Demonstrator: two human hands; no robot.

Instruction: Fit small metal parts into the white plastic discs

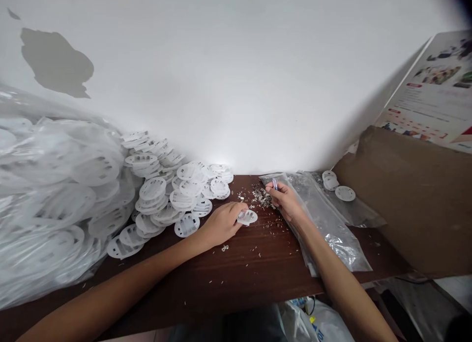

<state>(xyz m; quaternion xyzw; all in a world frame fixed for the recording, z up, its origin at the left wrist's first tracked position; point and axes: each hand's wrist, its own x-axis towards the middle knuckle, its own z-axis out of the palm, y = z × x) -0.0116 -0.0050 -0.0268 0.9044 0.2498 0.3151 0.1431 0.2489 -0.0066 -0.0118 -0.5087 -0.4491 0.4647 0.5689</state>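
Observation:
My left hand [223, 223] is closed on a white round plastic disc [248, 217] with slots in it, held just over the brown table [243, 278]. My right hand [285, 200] pinches a small, slim bluish-purple tool [275, 184] that points upward; its exact kind I cannot make out. Close to the right hand lies a scattered heap of tiny metal pieces [262, 196]. Left of my left hand, stacks of similar white discs [186, 192] cover the table, several of them leaning or lying flat.
A large clear plastic bag [47, 199] full of white discs fills the left side. Clear flat bags [334, 234] lie at the right, with a few discs [345, 193] on them. A brown cardboard piece [409, 199] stands at far right. The white wall [236, 76] rises behind.

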